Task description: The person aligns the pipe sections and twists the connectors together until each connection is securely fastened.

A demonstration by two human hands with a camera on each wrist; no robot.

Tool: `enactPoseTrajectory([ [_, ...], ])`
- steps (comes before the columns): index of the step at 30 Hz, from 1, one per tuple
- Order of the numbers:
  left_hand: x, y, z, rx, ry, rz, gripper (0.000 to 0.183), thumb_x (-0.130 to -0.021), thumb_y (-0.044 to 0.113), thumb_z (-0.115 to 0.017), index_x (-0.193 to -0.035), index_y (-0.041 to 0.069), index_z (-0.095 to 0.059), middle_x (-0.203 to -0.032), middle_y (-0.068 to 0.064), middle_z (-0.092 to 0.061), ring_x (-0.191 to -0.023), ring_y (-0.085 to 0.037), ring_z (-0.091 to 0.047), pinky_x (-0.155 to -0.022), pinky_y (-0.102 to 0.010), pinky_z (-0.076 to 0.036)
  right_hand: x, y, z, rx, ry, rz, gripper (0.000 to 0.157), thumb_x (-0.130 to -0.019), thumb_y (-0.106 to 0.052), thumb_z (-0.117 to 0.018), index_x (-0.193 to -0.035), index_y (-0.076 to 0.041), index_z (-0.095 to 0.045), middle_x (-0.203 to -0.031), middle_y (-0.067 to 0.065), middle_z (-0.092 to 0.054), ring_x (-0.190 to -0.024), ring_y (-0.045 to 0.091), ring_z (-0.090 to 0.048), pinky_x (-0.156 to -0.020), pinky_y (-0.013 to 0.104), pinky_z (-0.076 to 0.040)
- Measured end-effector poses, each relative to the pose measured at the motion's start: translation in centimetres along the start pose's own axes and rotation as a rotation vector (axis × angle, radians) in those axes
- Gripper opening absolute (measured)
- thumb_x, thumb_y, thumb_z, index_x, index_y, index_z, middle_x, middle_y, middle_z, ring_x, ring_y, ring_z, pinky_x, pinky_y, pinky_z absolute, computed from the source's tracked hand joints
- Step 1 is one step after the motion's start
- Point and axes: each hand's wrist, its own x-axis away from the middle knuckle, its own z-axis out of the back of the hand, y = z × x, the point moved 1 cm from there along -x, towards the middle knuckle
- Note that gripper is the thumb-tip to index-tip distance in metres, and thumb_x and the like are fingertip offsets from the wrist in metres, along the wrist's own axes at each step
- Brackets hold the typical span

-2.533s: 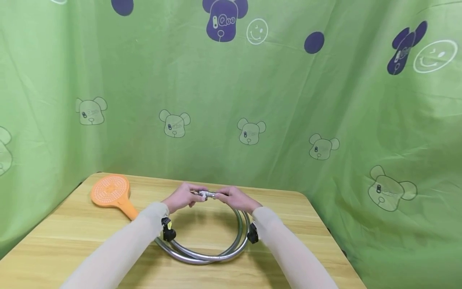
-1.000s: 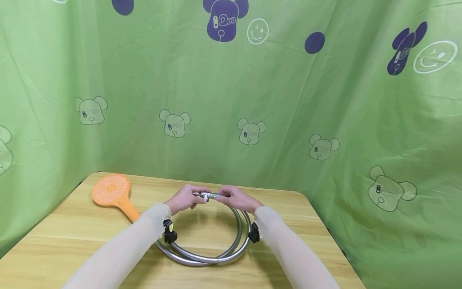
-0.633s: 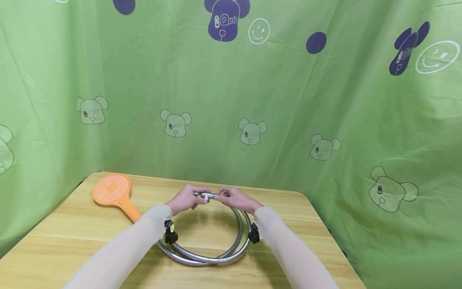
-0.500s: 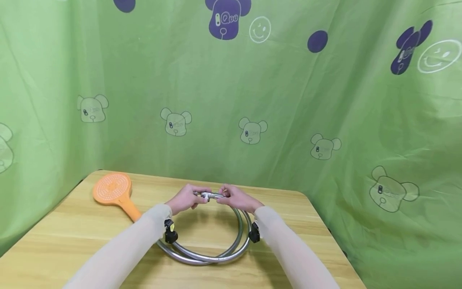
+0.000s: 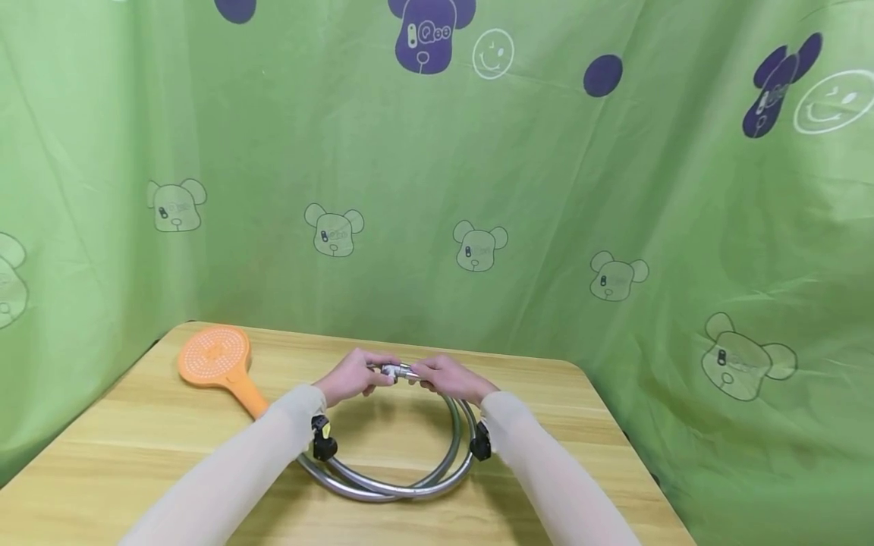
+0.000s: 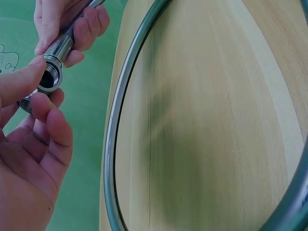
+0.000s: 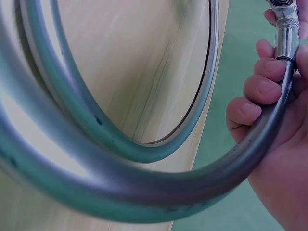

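Near the table's far edge, my left hand [image 5: 351, 377] pinches a small chrome threaded pipe fitting [image 6: 59, 80] between thumb and fingers. In the left wrist view its open mouth shows inner threads, and part of it is covered by my fingers. My right hand [image 5: 447, 378] grips the end of a shiny metal shower hose [image 5: 403, 491], fingers curled round it just below its chrome end nut [image 7: 287, 41]. The nut meets the fitting; how deep they are joined cannot be told. The hose loops down between my forearms onto the table.
An orange shower head [image 5: 215, 356] lies face up at the far left of the wooden table [image 5: 546, 425], its handle partly behind my left sleeve. Green printed curtain [image 5: 396, 296] hangs behind and on both sides.
My right fingers have shifted on the hose end: the raised index finger has come down and the grip has turned. My left hand and the fitting stay nearly still, as does the shower head.
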Motion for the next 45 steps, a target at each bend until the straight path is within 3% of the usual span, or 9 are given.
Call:
enactPoseTrajectory([
  [5,0.01,0.1,-0.06,0.01,0.011,0.016,0.044,-0.088,0.009,-0.075,-0.131,0.015,-0.068,-0.093,-0.017,-0.071,-0.05,-0.011,-0.046,-0.047,-0.022,-0.039,0.09,-0.23,-0.18,-0.037,0.018,-0.032,0.033,-0.099,-0.046,-0.061,-0.114,-0.017,-0.061,-0.073,-0.002,-0.051,-0.06,0.011,-0.041,-0.054,0.026,-0.037],
  [10,0.03,0.1,-0.05,0.008,0.026,0.014,0.044,-0.088,0.008,-0.075,-0.131,0.014,-0.068,-0.089,-0.018,-0.07,-0.049,-0.011,-0.046,-0.047,-0.023,-0.039,0.06,-0.19,-0.28,-0.059,0.037,-0.006,0.028,-0.093,-0.023,-0.072,-0.112,-0.013,-0.054,-0.073,-0.004,-0.047,-0.06,0.012,-0.039,-0.053,0.025,-0.034],
  [16,0.05,0.13,-0.07,0.011,0.026,0.012,0.044,-0.088,0.008,-0.075,-0.131,0.015,-0.068,-0.095,-0.024,-0.07,-0.05,-0.011,-0.046,-0.047,-0.023,-0.038,0.15,-0.12,-0.27,-0.055,0.054,0.01,0.021,-0.095,-0.02,-0.069,-0.11,-0.013,-0.056,-0.074,-0.002,-0.048,-0.064,0.013,-0.041,-0.057,0.026,-0.037],
  [23,0.04,0.24,0.0,0.001,0.033,0.015,0.043,-0.087,0.008,-0.076,-0.129,0.015,-0.07,-0.087,-0.011,-0.071,-0.05,-0.011,-0.047,-0.049,-0.025,-0.039,0.03,0.23,0.04,0.012,0.039,0.045,0.015,-0.1,-0.031,-0.063,-0.108,-0.018,-0.066,-0.075,-0.003,-0.053,-0.066,0.012,-0.045,-0.059,0.025,-0.041],
  [30,-0.03,0.23,-0.06,0.0,0.024,0.012,0.044,-0.087,0.008,-0.075,-0.13,0.014,-0.069,-0.088,-0.006,-0.071,-0.051,-0.011,-0.047,-0.049,-0.025,-0.04,0.06,0.02,0.28,0.008,-0.014,-0.002,0.034,-0.105,-0.045,-0.048,-0.099,-0.019,-0.07,-0.07,-0.003,-0.051,-0.058,0.011,-0.04,-0.051,0.024,-0.036],
  [34,-0.09,0.24,-0.13,0.018,0.028,0.021,0.046,-0.087,0.008,-0.075,-0.132,0.011,-0.067,-0.092,-0.009,-0.073,-0.05,-0.011,-0.047,-0.048,-0.025,-0.04,0.14,-0.25,0.2,-0.006,0.005,-0.025,0.033,-0.101,-0.049,-0.056,-0.106,-0.018,-0.066,-0.07,-0.004,-0.05,-0.057,0.011,-0.04,-0.051,0.024,-0.036],
  [38,-0.18,0.19,-0.13,0.028,0.04,0.028,0.046,-0.087,0.008,-0.076,-0.132,0.013,-0.067,-0.091,-0.013,-0.072,-0.05,-0.011,-0.047,-0.049,-0.025,-0.04,0.17,-0.35,0.07,-0.059,0.025,-0.004,0.027,-0.097,-0.033,-0.066,-0.114,-0.014,-0.057,-0.068,-0.005,-0.046,-0.056,0.01,-0.038,-0.049,0.023,-0.033],
  [41,-0.21,0.18,-0.11,0.025,0.047,0.028,0.045,-0.087,0.008,-0.076,-0.13,0.015,-0.069,-0.087,-0.012,-0.071,-0.051,-0.011,-0.047,-0.048,-0.025,-0.04,0.18,-0.28,0.07,-0.088,0.028,0.012,0.022,-0.097,-0.024,-0.066,-0.112,-0.012,-0.054,-0.067,-0.005,-0.044,-0.055,0.01,-0.037,-0.048,0.022,-0.032],
  [45,-0.17,0.2,-0.04,0.029,0.046,0.022,0.045,-0.087,0.01,-0.076,-0.13,0.016,-0.069,-0.087,-0.01,-0.07,-0.051,-0.011,-0.048,-0.048,-0.024,-0.039,0.12,-0.16,0.19,-0.065,0.017,0.028,0.02,-0.1,-0.031,-0.063,-0.109,-0.014,-0.058,-0.066,-0.004,-0.045,-0.054,0.011,-0.038,-0.048,0.023,-0.033],
])
